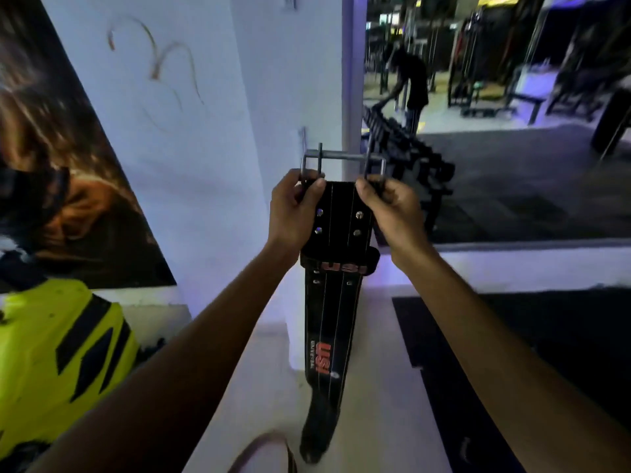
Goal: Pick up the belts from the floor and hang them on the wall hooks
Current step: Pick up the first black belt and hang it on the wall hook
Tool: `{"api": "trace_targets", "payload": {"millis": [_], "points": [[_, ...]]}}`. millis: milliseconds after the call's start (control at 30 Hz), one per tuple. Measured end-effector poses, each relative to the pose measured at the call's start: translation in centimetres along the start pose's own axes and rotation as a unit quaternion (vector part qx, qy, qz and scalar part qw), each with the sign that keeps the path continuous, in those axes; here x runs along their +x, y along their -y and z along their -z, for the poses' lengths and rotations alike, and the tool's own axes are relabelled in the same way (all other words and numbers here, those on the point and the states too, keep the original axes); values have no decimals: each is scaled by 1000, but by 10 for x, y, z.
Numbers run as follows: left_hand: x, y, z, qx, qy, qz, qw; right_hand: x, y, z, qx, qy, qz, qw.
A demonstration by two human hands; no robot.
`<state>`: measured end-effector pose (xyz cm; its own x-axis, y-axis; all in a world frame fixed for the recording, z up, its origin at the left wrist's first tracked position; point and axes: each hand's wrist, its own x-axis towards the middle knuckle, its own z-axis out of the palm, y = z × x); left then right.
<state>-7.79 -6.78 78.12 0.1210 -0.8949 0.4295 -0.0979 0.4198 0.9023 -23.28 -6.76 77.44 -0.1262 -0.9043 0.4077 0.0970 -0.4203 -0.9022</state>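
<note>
A black leather weightlifting belt (pixel 336 285) is hanging lengthwise in front of a white wall corner (pixel 290 97), its long axis running nearly straight up and down — buckle end at the top, tapered tail pointing down toward the pale floor (pixel 368 404). The tail is leaning slightly to the left at its lowest point. Red lettering is showing on the belt's face, once on the keeper loop and once lower on the strap, and four rivets are sitting just below the top edge.

The steel buckle (pixel 343 160) is standing above the strap, its crossbar lying level, its two prongs pointing upward.

The left hand (pixel 293 208) is closing around the belt's upper left corner, thumb pressing on the front face beside the buckle's left leg. The right hand (pixel 389 209) is gripping the upper right corner in the same way, fingers curled behind. The belt is hanging between the two hands and below them, with both forearms reaching up from underneath.

A thin metal wall hook (pixel 303 138) is sticking out just above and behind the buckle's left end — whether they are touching cannot be told.
</note>
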Motion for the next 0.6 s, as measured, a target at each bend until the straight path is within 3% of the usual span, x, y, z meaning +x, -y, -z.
{"api": "trace_targets", "payload": {"millis": [300,600], "points": [[52,-120,32,-45,-79,-64,994,22,100,-53,20,0,102,995],[79,-217,37,-50,-150,-137,978,9,123,-63,66,36,146,986]]}}
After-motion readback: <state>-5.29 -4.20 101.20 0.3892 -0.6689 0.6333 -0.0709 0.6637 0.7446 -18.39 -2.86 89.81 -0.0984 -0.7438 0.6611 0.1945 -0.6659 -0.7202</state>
